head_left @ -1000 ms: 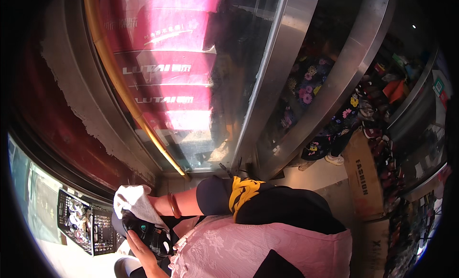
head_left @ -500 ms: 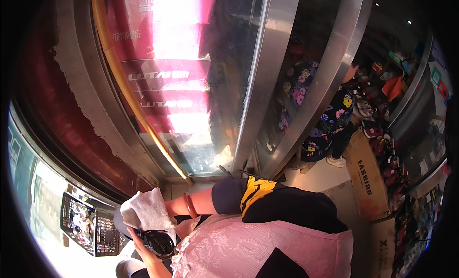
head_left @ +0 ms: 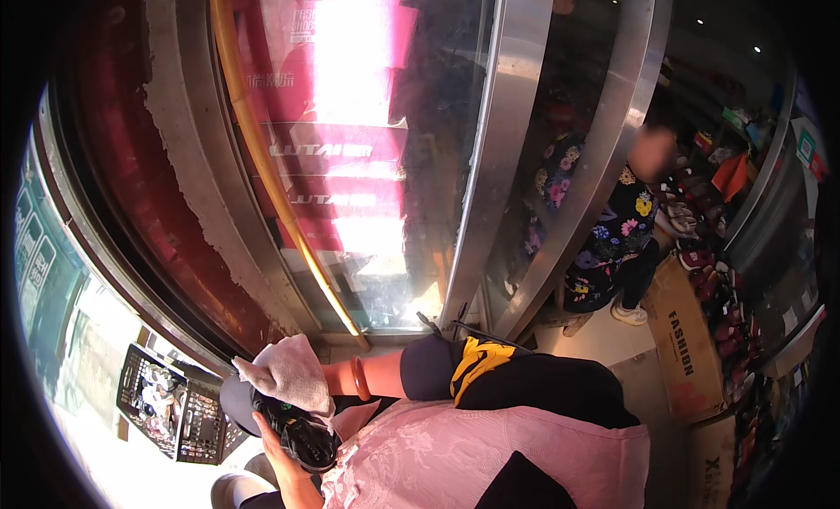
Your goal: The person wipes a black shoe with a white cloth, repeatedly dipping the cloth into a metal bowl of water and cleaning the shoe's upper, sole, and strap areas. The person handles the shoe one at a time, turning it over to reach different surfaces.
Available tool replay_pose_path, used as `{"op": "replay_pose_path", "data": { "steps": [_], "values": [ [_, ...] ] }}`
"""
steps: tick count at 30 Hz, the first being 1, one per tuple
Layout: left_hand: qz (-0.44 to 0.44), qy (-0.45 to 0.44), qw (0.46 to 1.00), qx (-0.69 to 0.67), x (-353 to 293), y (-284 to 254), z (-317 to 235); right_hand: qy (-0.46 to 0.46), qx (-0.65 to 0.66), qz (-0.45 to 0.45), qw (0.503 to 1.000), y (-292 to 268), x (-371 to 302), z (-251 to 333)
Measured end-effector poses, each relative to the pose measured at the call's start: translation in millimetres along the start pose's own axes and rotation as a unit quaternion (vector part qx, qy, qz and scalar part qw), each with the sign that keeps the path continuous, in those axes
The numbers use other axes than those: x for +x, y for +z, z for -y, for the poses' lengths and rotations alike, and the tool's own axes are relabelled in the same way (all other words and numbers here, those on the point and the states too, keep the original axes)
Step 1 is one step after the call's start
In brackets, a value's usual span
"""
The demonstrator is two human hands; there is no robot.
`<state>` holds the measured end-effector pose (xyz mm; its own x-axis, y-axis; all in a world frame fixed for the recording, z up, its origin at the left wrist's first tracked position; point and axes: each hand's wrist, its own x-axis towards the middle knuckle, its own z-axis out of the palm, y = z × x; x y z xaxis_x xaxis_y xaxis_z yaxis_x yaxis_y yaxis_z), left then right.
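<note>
A black shoe [head_left: 302,435] lies tilted in my left hand [head_left: 278,452], whose fingers curl along its side. Draped over my right hand is a pale pinkish cloth [head_left: 284,369], its lower edge resting against the shoe. The cloth hides most of the right fingers; the right forearm [head_left: 381,376], with a reddish-brown bangle [head_left: 360,378] at the wrist, leads to it. Both hands are close together beside my pink patterned garment [head_left: 472,439].
A black plastic crate [head_left: 199,428] with light-coloured items stands at the lower left. Behind a glass pane are red boxes [head_left: 332,142]; a yellow pole [head_left: 280,194] leans alongside. At right, past metal frames, a person in floral clothing [head_left: 604,238] sits near a cardboard box [head_left: 689,352] and several shoes.
The view has shifted, so the surroundings sit further right and lower. More of the shoe's length shows now, and the cloth has changed shape over it. The person's head has come into view.
</note>
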<state>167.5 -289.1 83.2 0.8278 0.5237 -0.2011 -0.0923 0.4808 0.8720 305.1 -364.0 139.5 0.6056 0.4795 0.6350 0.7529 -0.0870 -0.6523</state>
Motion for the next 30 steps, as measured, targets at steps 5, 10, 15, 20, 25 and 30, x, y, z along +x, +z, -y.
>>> {"op": "replay_pose_path", "data": {
  "steps": [5,10,15,20,25,30],
  "values": [
    [-0.033,0.065,0.997,0.028,0.4,-5.6,6.9,0.047,-0.069,0.033,0.996,14.3,1.7,0.4],
    [-0.037,-0.01,0.995,-0.095,-12.1,3.9,-22.2,0.169,0.054,0.178,0.968,-5.3,9.0,25.3],
    [-0.03,-0.033,0.994,-0.104,-9.4,7.6,-7.4,-0.102,-0.04,0.102,0.989,-36.7,16.7,23.7],
    [-0.084,-0.036,0.993,-0.077,-15.1,-3.8,-17.6,-0.045,-0.096,0.098,0.99,-9.3,22.9,33.8],
    [0.011,-0.095,0.978,-0.185,-4.0,7.6,-9.2,-0.095,-0.168,0.182,0.964,-23.5,36.1,15.8],
    [-0.026,-0.062,0.987,-0.144,-20.1,-3.1,-25.9,-0.187,0.171,0.341,0.905,-0.4,36.7,-20.4]
  ]
}}
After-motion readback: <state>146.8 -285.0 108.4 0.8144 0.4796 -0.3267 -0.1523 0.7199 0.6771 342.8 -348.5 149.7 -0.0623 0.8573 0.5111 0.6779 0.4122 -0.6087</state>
